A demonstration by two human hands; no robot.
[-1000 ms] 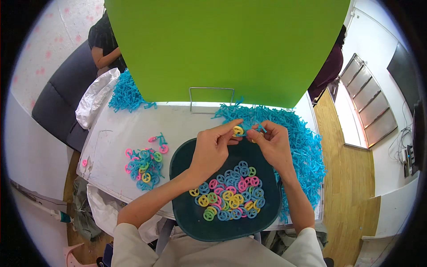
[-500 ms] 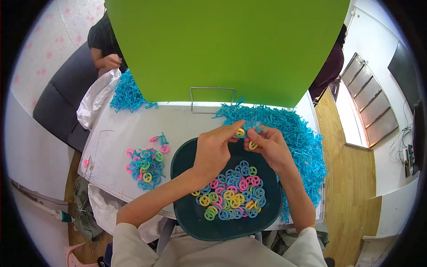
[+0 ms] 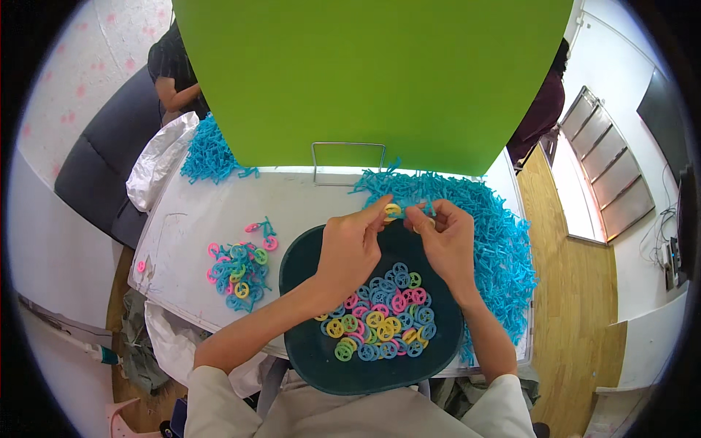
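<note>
In the head view, the clearest change is at the fingertips. Half a second ago a yellow wheel hung in plain sight below the right hand (image 3: pixel 451 244); now that second wheel (image 3: pixel 416 230) is mostly tucked behind the fingers and only a bit of its edge shows. The left hand (image 3: pixel 349 248) has shifted slightly, and the first yellow wheel (image 3: pixel 393 210) between its thumb and forefinger now turns more of its face to the camera. A blue strand (image 3: pixel 400 214) runs from that wheel toward the right fingertips; whether it passes fully through the wheel cannot be told. Both hands are pinched around these small parts, which suggests the handling of this one piece is still under way.

The held parts are in the air above the far rim of the dark green tub (image 3: pixel 314 372), near the edge of the big heap of blue strands (image 3: pixel 504 248) on the worktop (image 3: pixel 285 197). The loose wheels (image 3: pixel 374 320) in the tub look undisturbed, as does the small pile of wheels with strands (image 3: pixel 237 274) left of it.

Beyond the green board (image 3: pixel 372 80), the co-worker at left (image 3: pixel 171 66) showed a raised hand in the earlier frame; now the forearm reaches behind the board's edge.
</note>
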